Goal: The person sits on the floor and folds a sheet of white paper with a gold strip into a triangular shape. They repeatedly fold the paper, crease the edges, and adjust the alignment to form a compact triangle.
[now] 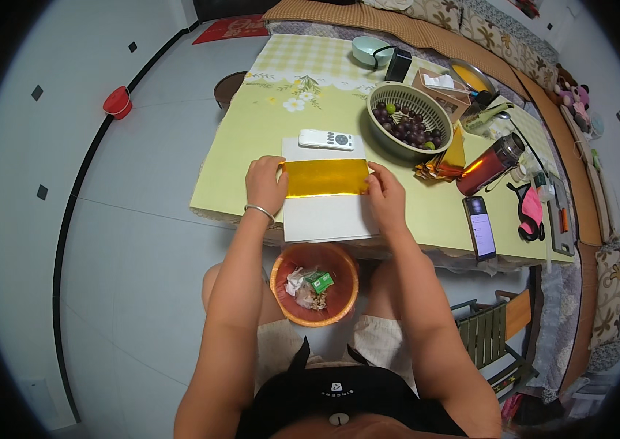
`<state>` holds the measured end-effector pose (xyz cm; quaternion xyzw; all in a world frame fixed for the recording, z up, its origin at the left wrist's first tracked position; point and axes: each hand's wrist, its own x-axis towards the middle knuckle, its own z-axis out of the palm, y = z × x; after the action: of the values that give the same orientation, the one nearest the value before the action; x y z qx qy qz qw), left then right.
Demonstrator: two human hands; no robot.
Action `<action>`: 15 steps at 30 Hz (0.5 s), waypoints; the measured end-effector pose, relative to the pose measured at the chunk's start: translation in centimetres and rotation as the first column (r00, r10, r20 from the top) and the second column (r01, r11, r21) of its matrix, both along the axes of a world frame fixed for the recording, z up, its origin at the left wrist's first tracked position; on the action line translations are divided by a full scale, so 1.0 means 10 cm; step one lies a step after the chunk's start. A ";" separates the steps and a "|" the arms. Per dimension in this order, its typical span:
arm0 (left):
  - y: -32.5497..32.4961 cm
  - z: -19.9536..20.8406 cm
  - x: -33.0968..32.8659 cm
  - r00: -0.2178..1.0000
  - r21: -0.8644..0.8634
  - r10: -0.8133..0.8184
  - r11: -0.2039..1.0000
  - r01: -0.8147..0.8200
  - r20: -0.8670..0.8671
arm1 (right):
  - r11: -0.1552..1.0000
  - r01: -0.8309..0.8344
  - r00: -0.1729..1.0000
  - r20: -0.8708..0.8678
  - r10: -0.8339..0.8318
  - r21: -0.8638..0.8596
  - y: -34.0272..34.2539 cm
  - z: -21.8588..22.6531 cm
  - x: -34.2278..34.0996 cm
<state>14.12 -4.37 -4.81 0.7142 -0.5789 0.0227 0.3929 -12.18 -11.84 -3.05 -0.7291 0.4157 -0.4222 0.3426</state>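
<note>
A strip of shiny gold foil paper (pixel 326 178) lies across a white sheet or board (pixel 330 219) at the table's near edge. My left hand (pixel 267 184), a silver bangle at its wrist, has its fingers closed at the strip's left end. At the right end my right hand (pixel 386 193) grips the foil, its thumb near the corner. Just beyond the foil rests a white remote control (pixel 326 140). More gold foil, folded into pointed shapes (pixel 450 157), stands to the right, beside a basket (pixel 377 143) of dark grapes (pixel 414 130).
Right of my hands are a phone (pixel 479 227), a red flask (pixel 491 164) and a pink-and-black strapped item (pixel 531 212). A pale green bowl (pixel 373 50) and a tissue box (pixel 441 91) stand farther back. Below the table edge, an orange bin (pixel 278 289) sits between my legs.
</note>
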 end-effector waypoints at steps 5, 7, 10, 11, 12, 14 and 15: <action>-0.18 0.01 0.04 0.996 0.099 0.089 0.991 -0.087 -0.017 | 0.944 -0.016 1.000 0.031 0.006 0.330 -0.14 -0.10 0.13; -0.22 0.03 0.06 0.991 0.153 0.119 0.982 -0.109 -0.056 | 0.932 -0.012 0.999 0.034 0.000 0.362 -0.16 -0.08 0.15; -0.28 0.03 0.07 0.987 0.204 0.150 0.969 -0.138 -0.048 | 0.922 -0.014 0.999 0.042 -0.003 0.386 -0.19 -0.08 0.15; -0.29 0.03 0.07 0.987 0.216 0.158 0.965 -0.147 -0.034 | 0.921 -0.015 0.999 0.045 -0.002 0.390 -0.19 -0.08 0.14; -0.30 0.03 0.06 0.985 0.220 0.169 0.963 -0.156 -0.039 | 0.914 -0.016 0.998 0.056 -0.007 0.406 -0.19 -0.07 0.14; -0.31 0.05 0.05 0.981 0.224 0.189 0.959 -0.174 -0.051 | 0.901 -0.017 0.997 0.077 -0.019 0.433 -0.18 -0.02 0.14; -0.31 0.03 0.03 0.977 0.201 0.209 0.959 -0.199 -0.034 | 0.896 -0.024 0.996 0.091 -0.019 0.444 -0.18 -0.02 0.14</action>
<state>14.47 -7.50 -4.47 0.8057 -0.4905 -0.0139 0.3318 -10.78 -13.62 -3.28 -0.6117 0.4837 -0.3493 0.5195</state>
